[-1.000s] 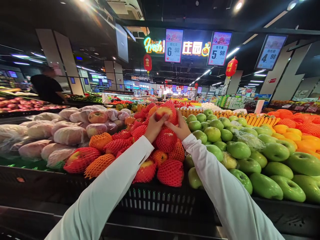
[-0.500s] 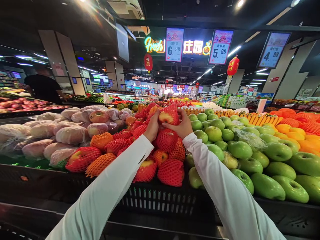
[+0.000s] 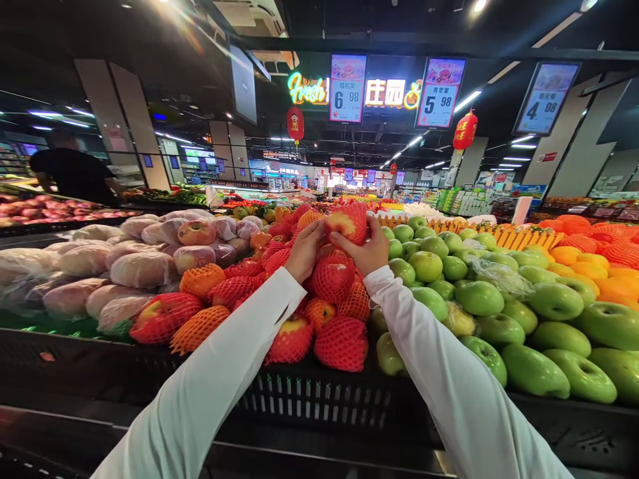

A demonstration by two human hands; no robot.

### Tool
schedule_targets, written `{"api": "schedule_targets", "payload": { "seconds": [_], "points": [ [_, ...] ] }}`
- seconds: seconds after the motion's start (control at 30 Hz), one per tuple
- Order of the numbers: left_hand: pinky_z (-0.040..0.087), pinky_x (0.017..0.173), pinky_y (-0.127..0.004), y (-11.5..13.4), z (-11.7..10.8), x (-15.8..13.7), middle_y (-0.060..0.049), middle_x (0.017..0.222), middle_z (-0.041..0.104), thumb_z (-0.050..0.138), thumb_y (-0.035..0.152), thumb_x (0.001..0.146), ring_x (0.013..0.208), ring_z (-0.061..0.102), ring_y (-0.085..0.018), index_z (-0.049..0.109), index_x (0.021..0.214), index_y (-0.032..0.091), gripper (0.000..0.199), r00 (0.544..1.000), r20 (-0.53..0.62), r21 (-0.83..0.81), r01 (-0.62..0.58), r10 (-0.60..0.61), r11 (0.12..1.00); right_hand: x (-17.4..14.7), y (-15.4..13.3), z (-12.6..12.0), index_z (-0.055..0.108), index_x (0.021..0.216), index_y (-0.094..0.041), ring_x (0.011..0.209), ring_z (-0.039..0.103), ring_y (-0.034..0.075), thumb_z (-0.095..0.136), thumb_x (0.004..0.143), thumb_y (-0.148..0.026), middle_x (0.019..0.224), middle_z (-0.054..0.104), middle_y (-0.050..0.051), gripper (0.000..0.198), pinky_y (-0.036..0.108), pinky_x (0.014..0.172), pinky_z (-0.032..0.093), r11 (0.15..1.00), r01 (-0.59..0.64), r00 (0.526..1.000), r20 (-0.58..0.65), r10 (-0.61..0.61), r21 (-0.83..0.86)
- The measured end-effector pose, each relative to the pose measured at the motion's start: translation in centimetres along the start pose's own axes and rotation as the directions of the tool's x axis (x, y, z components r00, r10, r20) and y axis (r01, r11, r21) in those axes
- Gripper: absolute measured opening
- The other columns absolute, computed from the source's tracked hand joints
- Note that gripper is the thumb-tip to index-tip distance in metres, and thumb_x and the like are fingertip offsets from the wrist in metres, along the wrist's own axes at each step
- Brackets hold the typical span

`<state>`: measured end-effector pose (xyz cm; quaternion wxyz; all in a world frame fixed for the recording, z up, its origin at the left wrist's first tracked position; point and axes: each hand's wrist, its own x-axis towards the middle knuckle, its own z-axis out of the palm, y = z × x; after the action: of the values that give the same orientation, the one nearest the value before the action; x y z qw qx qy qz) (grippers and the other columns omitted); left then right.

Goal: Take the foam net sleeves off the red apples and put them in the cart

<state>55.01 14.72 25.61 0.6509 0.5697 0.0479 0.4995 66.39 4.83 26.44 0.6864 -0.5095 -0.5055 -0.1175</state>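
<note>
Supermarket produce hall, dark ceiling, lit "Fresh" sign (image 3: 307, 90) over the aisles. Far left: one person in a dark top (image 3: 72, 173), standing farther left than half a second ago, behind reddish round produce (image 3: 54, 211). Next: pale fruit in clear wrap (image 3: 144, 269), heaped; one unwrapped apple (image 3: 197, 233) on top. Centre: netted red apples (image 3: 342, 342), some in orange nets, piled behind the rim of a slotted black crate (image 3: 319, 402). Above this pile, left hand (image 3: 303, 254), white sleeve: fingers bent and held together, tips at the held fruit's left edge; whether they touch it, cannot tell. Beside it, raised over the pile: one red-and-yellow apple (image 3: 343, 225), bare on its near face, red foam net (image 3: 358, 218) around its upper right; it sits slightly farther right than in the preceding view. Right hand (image 3: 370, 254), white sleeve: closed round that apple, thumb across the lower front, fingers at the right side; this hand, too, is shifted a little rightward. Further right: green apples (image 3: 479, 298), loosely heaped, crumpled clear film (image 3: 502, 278) among them. Far right: oranges (image 3: 584, 273).
</note>
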Motion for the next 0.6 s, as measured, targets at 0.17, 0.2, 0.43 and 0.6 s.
{"api": "schedule_targets", "payload": {
  "seconds": [0.17,0.2,0.43,0.6],
  "points": [
    [0.055,0.068,-0.025,-0.02,0.07,-0.17,-0.004,0.097,0.073,0.087,0.045,0.07,0.088,0.07,-0.019,0.068,0.093,0.019,0.04,0.999,-0.006,0.04,-0.041,0.041,0.998,-0.09,0.55,0.29,0.059,0.112,-0.021,0.095,0.069,0.026,0.089,0.057,-0.062,0.11,0.072,0.01,0.075,0.047,0.093,0.057,0.996,-0.054,0.998,0.033,0.052,0.065],
    [0.055,0.07,-0.025,-0.13,0.04,-0.09,-0.004,0.096,0.072,0.086,0.045,0.072,0.089,0.069,-0.019,0.068,0.091,0.019,0.038,0.998,-0.024,0.055,-0.054,0.056,0.997,-0.16,0.59,0.37,0.059,0.113,-0.021,0.096,0.07,0.026,0.09,0.056,-0.061,0.111,0.072,0.011,0.076,0.048,0.094,0.057,0.996,-0.052,0.998,0.049,0.048,0.068],
    [0.054,0.075,-0.027,-0.47,-0.15,0.58,-0.002,0.085,0.067,0.081,0.049,0.077,0.083,0.065,-0.016,0.064,0.083,0.018,0.036,0.989,-0.087,0.06,-0.116,0.121,0.991,-0.26,0.47,0.46,0.06,0.123,-0.022,0.101,0.07,0.028,0.091,0.055,-0.058,0.115,0.072,0.011,0.083,0.052,0.099,0.055,0.999,-0.025,0.997,0.068,0.023,0.031],
    [0.053,0.072,-0.023,0.23,0.04,0.23,-0.003,0.098,0.069,0.082,0.048,0.076,0.089,0.065,-0.015,0.063,0.093,0.019,0.038,0.982,-0.114,0.01,-0.151,0.151,0.988,-0.04,0.54,0.17,0.06,0.127,-0.022,0.106,0.069,0.029,0.09,0.056,-0.058,0.118,0.071,0.011,0.085,0.051,0.102,0.053,1.0,-0.013,0.999,0.041,0.014,-0.018]
  ]
}}
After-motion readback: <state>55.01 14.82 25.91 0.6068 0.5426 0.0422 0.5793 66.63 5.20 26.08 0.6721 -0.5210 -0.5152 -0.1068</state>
